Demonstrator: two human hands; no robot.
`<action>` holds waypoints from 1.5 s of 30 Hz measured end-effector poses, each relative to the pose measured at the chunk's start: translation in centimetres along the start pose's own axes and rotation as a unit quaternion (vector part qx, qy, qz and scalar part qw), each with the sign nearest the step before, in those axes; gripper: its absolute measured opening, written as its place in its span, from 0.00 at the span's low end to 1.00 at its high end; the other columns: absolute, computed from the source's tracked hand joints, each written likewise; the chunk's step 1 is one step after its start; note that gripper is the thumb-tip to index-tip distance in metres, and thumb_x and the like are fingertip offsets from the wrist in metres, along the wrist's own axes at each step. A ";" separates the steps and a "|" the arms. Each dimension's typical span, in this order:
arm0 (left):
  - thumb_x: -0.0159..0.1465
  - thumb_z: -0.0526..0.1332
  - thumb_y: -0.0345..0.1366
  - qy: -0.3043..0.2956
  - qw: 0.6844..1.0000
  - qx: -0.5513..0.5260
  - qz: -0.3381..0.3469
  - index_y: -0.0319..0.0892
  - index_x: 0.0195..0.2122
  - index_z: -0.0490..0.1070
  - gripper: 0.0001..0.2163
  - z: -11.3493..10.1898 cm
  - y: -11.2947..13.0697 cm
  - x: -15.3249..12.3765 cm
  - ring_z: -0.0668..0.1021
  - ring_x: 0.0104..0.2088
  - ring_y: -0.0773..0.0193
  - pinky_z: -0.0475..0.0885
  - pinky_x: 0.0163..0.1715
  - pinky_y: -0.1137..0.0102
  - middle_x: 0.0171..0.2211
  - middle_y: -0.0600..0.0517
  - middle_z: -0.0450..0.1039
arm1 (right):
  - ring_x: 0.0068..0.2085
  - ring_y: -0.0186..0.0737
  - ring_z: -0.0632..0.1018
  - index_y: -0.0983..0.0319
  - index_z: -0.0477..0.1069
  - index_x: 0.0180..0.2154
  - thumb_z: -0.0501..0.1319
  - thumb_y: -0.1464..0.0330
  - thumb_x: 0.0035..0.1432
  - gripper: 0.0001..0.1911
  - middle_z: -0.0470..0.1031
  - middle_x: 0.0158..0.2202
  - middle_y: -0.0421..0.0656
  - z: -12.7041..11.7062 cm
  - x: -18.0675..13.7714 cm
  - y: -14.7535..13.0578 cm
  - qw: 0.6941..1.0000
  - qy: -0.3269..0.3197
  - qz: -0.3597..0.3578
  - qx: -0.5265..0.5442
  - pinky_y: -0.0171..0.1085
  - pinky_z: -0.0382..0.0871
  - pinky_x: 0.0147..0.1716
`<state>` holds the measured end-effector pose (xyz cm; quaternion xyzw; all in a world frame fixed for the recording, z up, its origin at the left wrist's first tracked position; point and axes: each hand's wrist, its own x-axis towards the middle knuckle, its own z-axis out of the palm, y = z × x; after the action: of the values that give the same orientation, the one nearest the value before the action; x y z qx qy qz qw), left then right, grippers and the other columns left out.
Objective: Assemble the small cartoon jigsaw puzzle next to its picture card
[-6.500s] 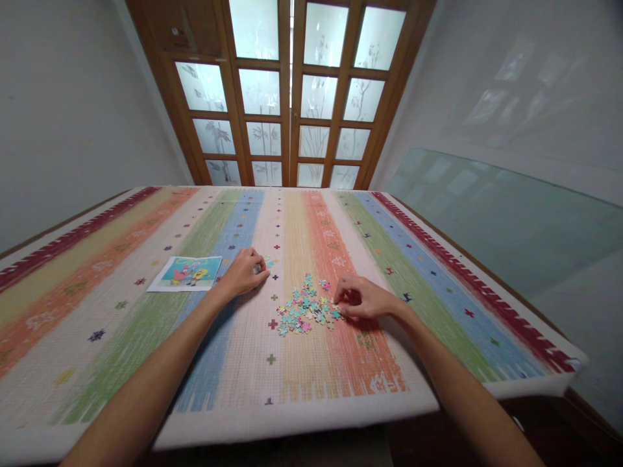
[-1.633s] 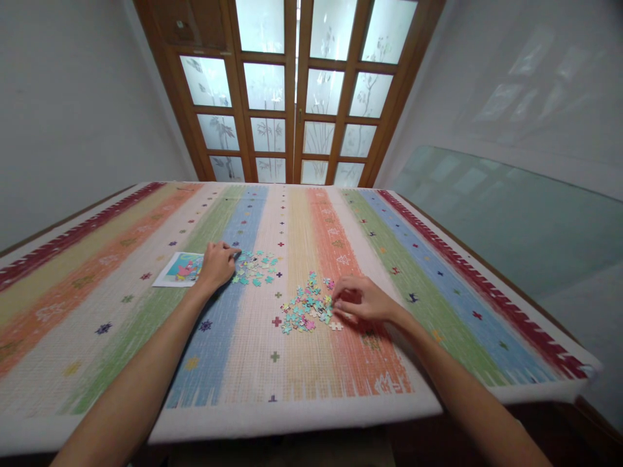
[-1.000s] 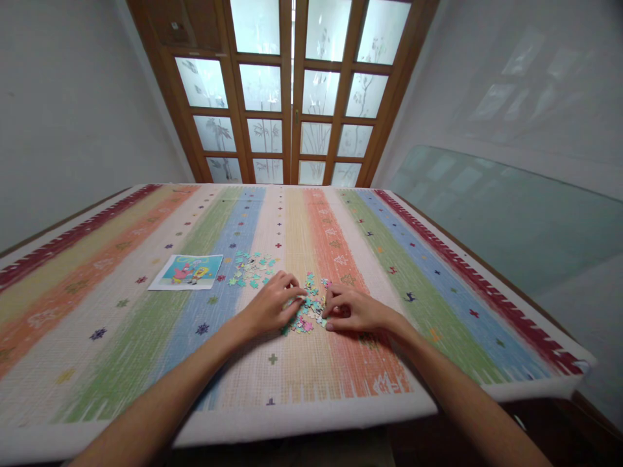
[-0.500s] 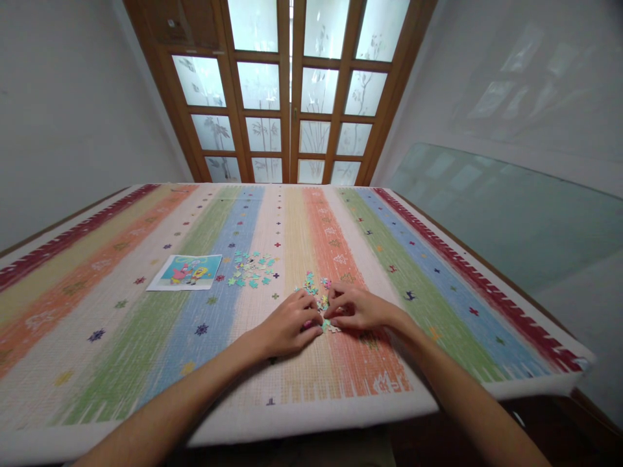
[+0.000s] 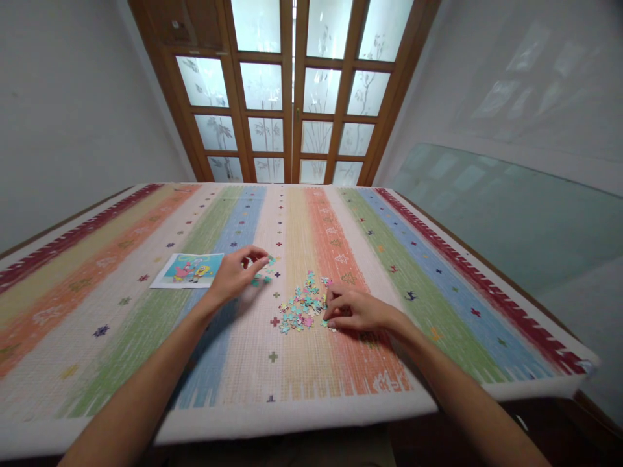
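My left hand (image 5: 237, 271) is above the left group of jigsaw pieces (image 5: 261, 279), hiding most of it. Its thumb and index finger pinch together, with a small greenish jigsaw piece (image 5: 268, 257) seemingly at their tips. A denser pile of jigsaw pieces (image 5: 302, 310), teal, pink and yellow, is spread on the yellow and orange stripes of the cloth. At that pile's right edge rests my right hand (image 5: 355, 309), fingers curled and thumb close to the index finger. Whatever lies between those fingertips is too small to make out.
A picture card (image 5: 189, 270) with a pink and a yellow cartoon figure lies left of my left hand, partly behind it. The striped tablecloth (image 5: 253, 363) covers the table. Beyond stand wooden doors with frosted panes (image 5: 263, 85); a glass panel (image 5: 506, 201) leans at the right wall.
My left hand has moved left and away from me, from the right pile to the left group, uncovering the right pile. My right hand has stayed nearly still.
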<state>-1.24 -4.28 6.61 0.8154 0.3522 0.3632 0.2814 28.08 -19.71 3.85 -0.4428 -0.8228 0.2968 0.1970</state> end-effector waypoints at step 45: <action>0.60 0.64 0.41 -0.278 0.956 0.079 0.057 0.46 0.29 0.80 0.07 -2.6 -2.1 0.2 0.78 0.34 0.58 0.69 0.39 0.65 0.30 0.50 0.80 | 0.34 0.37 0.73 0.60 0.77 0.34 0.63 0.75 0.58 0.05 0.77 0.32 0.41 0.2 0.2 -1.4 0.998 0.053 0.033 0.033 0.38 0.68 0.36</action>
<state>-4.01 -2.37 6.67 0.9224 0.2404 0.1088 0.2821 27.02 -20.22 4.59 -0.4778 -0.7859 0.3068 0.2449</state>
